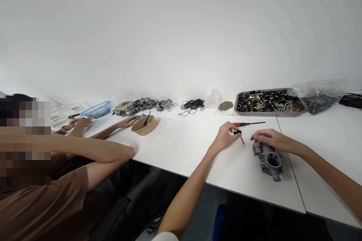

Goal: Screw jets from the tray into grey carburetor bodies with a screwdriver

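Pinched in the fingertips of my left hand (225, 136) is a small part with a black head and a thin metal stem (241, 139), its stem pointing down toward the table. To the right, a grey metal carburetor body (270, 162) rests on the white table, its round bore facing up toward me. My right hand (267, 139) is closed over the carburetor's far end, fingers curled and partly hidden. Just beyond my left hand lies a screwdriver (246, 124) with a red and black handle, its shaft pointing right.
Behind stands a metal tray (243, 113) of mixed small parts. Alongside lie brass pieces (225, 106), black rubber rings (192, 104) and a plastic bag (318, 89) over dark small parts. Leftward are a cardboard bowl (141, 131), grey castings (144, 103), a blue basket (98, 110) and co-workers' arms.
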### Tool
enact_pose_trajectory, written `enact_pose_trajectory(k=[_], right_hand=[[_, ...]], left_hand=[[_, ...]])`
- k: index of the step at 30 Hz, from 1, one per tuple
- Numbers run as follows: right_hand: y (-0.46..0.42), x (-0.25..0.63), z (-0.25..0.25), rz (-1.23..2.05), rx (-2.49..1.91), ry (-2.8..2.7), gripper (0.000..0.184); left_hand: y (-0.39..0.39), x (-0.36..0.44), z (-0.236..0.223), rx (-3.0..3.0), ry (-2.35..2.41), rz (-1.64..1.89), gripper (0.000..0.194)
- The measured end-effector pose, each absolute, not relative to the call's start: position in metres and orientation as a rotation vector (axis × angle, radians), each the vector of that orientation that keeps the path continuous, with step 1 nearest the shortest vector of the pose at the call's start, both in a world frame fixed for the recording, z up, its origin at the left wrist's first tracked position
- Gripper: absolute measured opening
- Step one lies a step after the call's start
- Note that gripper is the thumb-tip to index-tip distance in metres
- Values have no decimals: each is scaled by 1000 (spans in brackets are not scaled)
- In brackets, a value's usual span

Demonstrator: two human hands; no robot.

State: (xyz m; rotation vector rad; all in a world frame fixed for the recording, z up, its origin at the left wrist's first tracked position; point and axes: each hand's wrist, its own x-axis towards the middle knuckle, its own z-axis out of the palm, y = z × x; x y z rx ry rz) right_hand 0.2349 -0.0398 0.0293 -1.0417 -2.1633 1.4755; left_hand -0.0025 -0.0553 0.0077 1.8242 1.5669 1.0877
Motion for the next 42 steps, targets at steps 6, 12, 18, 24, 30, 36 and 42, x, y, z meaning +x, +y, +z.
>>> enact_pose_trajectory(k=[6, 12, 18, 24, 30, 36, 42], right_hand=[[-53, 229, 38, 1759, -911, -2287, 49], [-48, 212, 15, 1717, -887, -1965, 51], [-46, 205, 9, 1728, -843, -1880, 49], [-47, 206, 10, 1742, -819, -1869, 46], [-45, 206, 7, 1763, -817, -1843, 44], [-45, 206, 6, 1745, -809, -1846, 46], [-46, 205, 8, 1732, -805, -1856, 47]], left_hand=[[-126, -20, 0, 1357, 1611, 1505, 12], [-167, 14, -6, 979, 1406, 1658, 26], [-164, 33, -4, 911, 1431, 1750, 30], [-157, 32, -3, 918, 1481, 1753, 25], [-154, 38, -7, 858, 1427, 1789, 27], [-158, 45, -8, 760, 1451, 1832, 29], [-158, 50, -9, 729, 1497, 1832, 30]])
